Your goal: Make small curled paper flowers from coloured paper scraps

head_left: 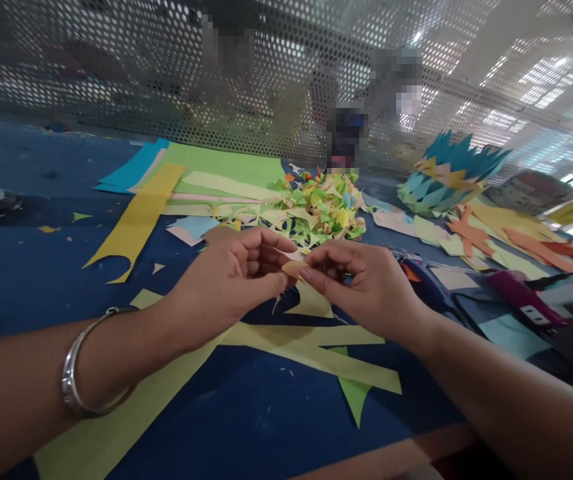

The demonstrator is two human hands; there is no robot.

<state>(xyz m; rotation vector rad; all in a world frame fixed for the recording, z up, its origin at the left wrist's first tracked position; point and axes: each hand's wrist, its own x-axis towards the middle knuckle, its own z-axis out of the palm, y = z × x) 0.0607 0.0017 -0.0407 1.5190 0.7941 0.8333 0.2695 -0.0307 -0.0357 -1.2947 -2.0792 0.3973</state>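
Observation:
At the middle of the head view, my left hand and my right hand meet over the blue table. Between their thumbs and fingers is a small orange-yellow piece of paper with a curved edge. Both hands are closed in a pinch on it. A pale yellow cut scrap lies just under the fingers. Nearer to me, long pale yellow paper strips cross each other, with a green pointed scrap partly beneath them. The inner fingers of both hands are partly hidden.
Behind my hands is a heap of paper cuttings. Green sheets and a yellow strip lie left of it. A paper crown-like piece stands at back right, near a purple power strip. A perforated metal screen borders the table.

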